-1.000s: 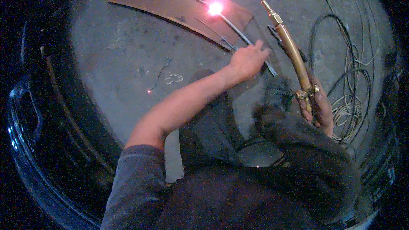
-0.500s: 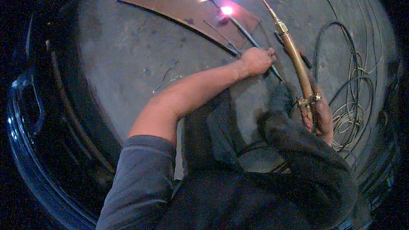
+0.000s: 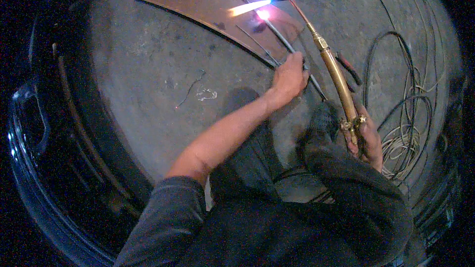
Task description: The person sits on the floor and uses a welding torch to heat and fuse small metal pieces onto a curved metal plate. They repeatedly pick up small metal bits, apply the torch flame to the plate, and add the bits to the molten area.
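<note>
Bare concrete floor (image 3: 148, 84), grey and stained, fills the middle of the frame; the rim falls off into darkness. We see a rusty, curved steel plate (image 3: 198, 0) lying flat across the upper centre.

Our right hand (image 3: 367, 141), at centre right, is closed around the valve end of a brass gas torch (image 3: 336, 76). The torch runs up and to the left, its thin neck bending over the plate. A bright flame (image 3: 250, 7) shoots leftward from the tip, blue at the nozzle, yellow-white further out.

Our left hand (image 3: 289, 76), just right of centre, is clenched on a thin metal rod (image 3: 284, 39). The rod slants up-left; its far end (image 3: 262, 15) glows pink-white on the plate, just below the flame. A second thin rod (image 3: 255, 44) lies beside it, resting on the plate's lower edge.

Coiled wire and hoses (image 3: 405, 118) sprawl on the floor at the right edge. A small bent scrap of wire (image 3: 190, 89) lies left of centre, well apart from the hands. Dark trousers and a grey sleeve fill the lower frame.
</note>
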A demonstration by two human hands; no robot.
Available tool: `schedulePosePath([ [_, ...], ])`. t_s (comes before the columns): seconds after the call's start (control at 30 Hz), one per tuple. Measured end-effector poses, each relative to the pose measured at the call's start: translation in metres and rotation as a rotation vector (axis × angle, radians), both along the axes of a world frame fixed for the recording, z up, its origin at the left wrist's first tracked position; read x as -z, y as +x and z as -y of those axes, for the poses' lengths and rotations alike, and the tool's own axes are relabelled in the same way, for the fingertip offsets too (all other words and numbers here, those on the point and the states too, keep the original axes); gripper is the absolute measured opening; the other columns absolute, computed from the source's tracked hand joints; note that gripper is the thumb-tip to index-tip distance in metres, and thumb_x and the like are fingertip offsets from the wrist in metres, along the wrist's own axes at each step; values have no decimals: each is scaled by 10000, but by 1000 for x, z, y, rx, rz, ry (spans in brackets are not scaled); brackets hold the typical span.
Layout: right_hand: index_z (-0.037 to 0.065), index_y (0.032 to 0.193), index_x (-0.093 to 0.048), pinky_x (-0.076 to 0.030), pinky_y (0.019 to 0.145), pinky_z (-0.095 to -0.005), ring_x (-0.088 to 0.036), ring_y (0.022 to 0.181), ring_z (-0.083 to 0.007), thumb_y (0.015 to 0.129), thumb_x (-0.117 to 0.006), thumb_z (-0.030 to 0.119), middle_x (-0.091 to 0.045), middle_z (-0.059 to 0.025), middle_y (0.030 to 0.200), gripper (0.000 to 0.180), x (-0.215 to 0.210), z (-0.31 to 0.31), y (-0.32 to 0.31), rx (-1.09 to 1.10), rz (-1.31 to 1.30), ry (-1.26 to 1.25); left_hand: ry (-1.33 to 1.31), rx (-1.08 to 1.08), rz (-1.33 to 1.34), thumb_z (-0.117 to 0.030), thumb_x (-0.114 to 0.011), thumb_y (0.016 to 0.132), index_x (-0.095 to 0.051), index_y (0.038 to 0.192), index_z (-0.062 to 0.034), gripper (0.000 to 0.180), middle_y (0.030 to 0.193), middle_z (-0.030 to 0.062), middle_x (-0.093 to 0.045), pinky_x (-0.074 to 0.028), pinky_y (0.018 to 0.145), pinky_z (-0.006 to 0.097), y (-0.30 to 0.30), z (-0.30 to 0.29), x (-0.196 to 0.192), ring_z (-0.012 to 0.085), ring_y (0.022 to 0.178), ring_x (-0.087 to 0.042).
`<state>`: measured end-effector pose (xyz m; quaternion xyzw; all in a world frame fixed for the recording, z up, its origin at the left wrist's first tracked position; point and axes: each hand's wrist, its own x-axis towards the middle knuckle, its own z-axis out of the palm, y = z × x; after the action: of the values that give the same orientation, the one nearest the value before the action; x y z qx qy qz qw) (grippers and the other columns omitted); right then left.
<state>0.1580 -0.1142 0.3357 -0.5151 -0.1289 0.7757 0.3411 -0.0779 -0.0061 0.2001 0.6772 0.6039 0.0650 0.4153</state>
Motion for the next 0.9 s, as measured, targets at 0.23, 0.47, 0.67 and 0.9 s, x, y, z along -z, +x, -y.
schedulePosePath([
  [0.23,30,1594,-207,-370,400,-200,-477,487,-64,856,-706,621,-607,-68,825,1069,-6,-1,-7,-34,97,-16,-181,-193,181,-160,-684,879,-651,1118,4,292,1122,232,-702,-528,931,475,-25,23,-66,415,1044,-678],
  [0.47,74,1597,-228,-365,383,-192,-498,497,-71,893,-702,579,-659,-104,936,988,13,13,5,35,123,24,233,-389,-295,-107,-648,889,-647,1107,-10,239,1083,224,-675,-511,904,484,-215,10,-51,421,1034,-639],
  [0.67,81,1612,-187,-394,388,-190,-514,484,-68,901,-690,578,-662,-96,928,1003,5,4,-3,17,152,11,201,-323,-511,-146,-692,875,-603,1197,-30,354,1188,228,-610,-494,918,514,-304,38,-9,436,1098,-595],
  [0.9,82,1617,-178,-382,386,-202,-510,483,-76,909,-682,561,-649,-89,879,992,1,4,-2,-6,140,-62,230,-255,-477,-177,-694,884,-627,1100,-25,272,1099,221,-636,-494,845,518,-320,61,26,434,1022,-612],
])
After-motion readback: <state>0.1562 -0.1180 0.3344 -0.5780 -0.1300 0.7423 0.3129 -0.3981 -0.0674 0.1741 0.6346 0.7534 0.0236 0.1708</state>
